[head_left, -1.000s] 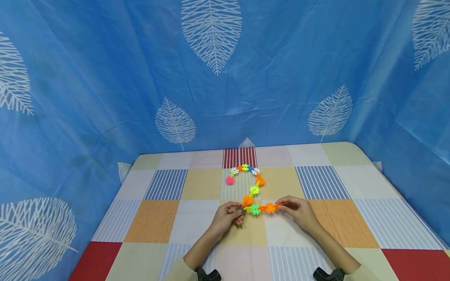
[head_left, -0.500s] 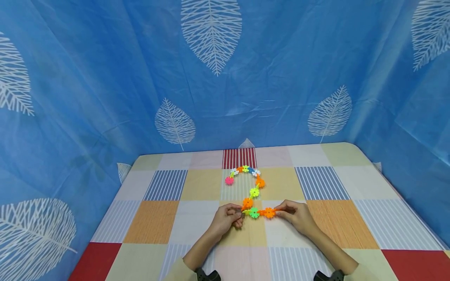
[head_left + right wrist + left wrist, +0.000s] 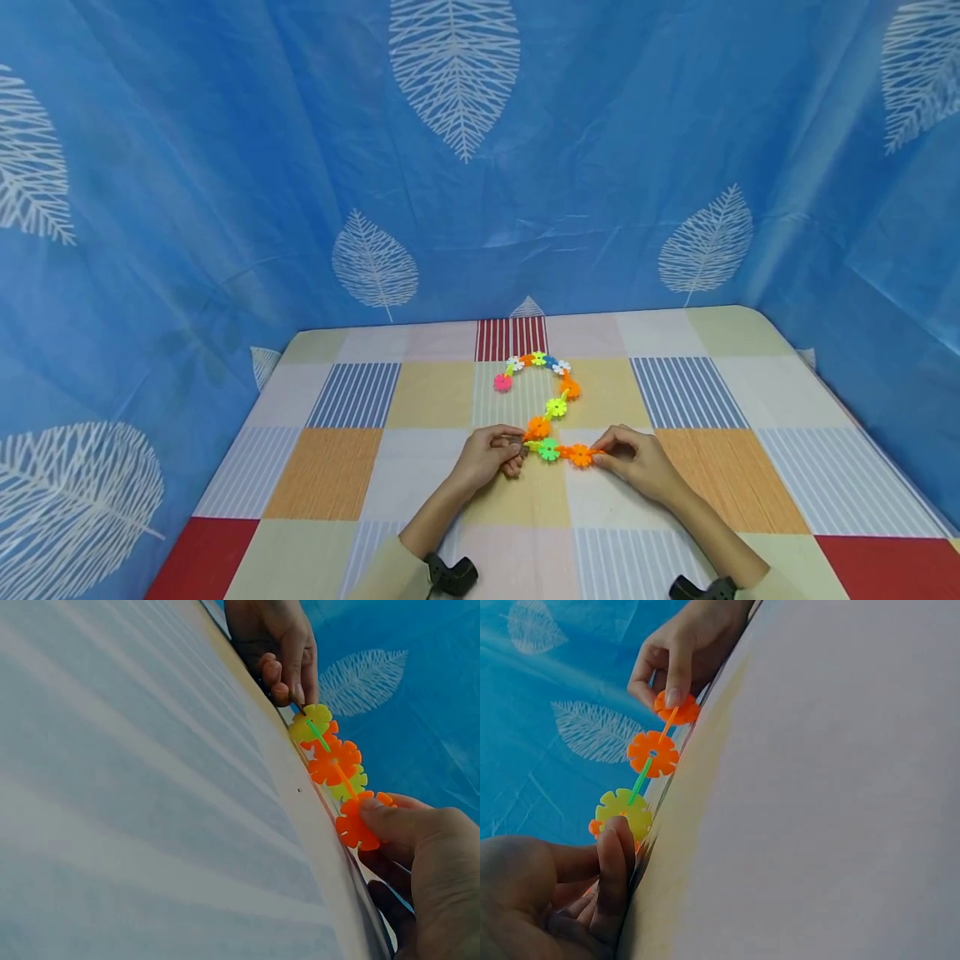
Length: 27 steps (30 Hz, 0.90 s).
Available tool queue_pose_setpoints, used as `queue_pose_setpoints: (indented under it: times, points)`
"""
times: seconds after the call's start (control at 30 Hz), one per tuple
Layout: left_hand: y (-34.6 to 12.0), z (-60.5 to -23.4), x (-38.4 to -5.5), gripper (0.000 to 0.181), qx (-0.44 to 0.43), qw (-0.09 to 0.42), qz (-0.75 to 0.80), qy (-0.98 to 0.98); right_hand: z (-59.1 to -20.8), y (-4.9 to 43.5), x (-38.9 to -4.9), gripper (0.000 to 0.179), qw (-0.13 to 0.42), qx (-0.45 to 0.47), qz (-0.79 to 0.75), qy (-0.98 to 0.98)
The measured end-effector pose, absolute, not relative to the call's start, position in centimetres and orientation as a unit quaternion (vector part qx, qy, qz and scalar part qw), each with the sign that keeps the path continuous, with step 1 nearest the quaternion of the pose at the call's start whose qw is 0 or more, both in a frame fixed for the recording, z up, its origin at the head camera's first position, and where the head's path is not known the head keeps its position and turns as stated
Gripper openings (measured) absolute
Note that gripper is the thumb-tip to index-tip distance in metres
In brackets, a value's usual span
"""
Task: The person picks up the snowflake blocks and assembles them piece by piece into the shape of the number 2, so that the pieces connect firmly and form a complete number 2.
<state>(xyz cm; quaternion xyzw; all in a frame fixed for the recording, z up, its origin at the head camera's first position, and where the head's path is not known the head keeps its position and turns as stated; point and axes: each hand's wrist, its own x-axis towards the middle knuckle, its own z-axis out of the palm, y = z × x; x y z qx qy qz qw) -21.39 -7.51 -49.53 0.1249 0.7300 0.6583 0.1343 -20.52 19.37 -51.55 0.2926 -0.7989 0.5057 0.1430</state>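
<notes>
A chain of interlocking flower-shaped plastic discs (image 3: 557,407) lies on the table, curving like a figure 2. Its upper arc runs from a pink disc (image 3: 502,382) through white, orange, yellow and blue ones. At the lower left corner of the chain, my left hand (image 3: 487,454) pinches the end by the yellow disc (image 3: 619,810); a dark bit shows at those fingertips, its kind unclear. My right hand (image 3: 637,462) pinches the orange end disc (image 3: 362,823) between thumb and fingers. Between the hands sit a green disc (image 3: 549,450) and another orange disc (image 3: 581,455).
A patchwork-patterned cloth (image 3: 420,475) covers the table. Blue curtains (image 3: 570,167) with white leaf prints hang behind it and on both sides. Black wrist mounts (image 3: 452,575) show at the near edge.
Over the last half second the whole chain has shifted slightly to the right, along with both hands. Earlier, it and the right hand came slightly nearer. Both hands keep their pinch.
</notes>
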Motion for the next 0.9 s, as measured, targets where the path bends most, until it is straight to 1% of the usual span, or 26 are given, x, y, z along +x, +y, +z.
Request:
queue_pose_setpoints:
  times: [0.1,0.2,0.37,0.5,0.57,0.77,0.9]
  points:
    - [-7.2,-48.4,-21.1,0.024,0.137,0.123,0.644,0.742,-50.5,19.3,-20.1,0.02,0.136,0.296,0.507,-0.798]
    - [-6.9,-47.5,-20.4,0.023,0.132,0.108,0.631,0.757,-49.8,19.2,-19.8,0.018,0.134,0.276,0.5,-0.81]
    - [-6.7,-46.7,-19.0,0.018,0.124,0.085,0.598,0.787,-49.4,18.9,-19.7,0.016,0.147,0.251,0.491,-0.821]
    - [-6.8,-46.1,-18.4,0.018,0.127,0.091,0.58,0.8,-49.3,18.7,-19.6,0.017,0.16,0.246,0.482,-0.825]
    - [-6.8,-46.6,-18.5,0.018,0.128,0.09,0.577,0.802,-49.3,18.7,-19.5,0.017,0.162,0.243,0.478,-0.829]
    - [-7.2,-49.7,-19.8,0.018,0.117,0.085,0.576,0.805,-49.4,18.5,-19.5,0.019,0.156,0.255,0.473,-0.829]
    - [-7.4,-50.5,-20.2,0.016,0.113,0.087,0.581,0.801,-49.4,18.4,-19.5,0.02,0.148,0.261,0.471,-0.829]
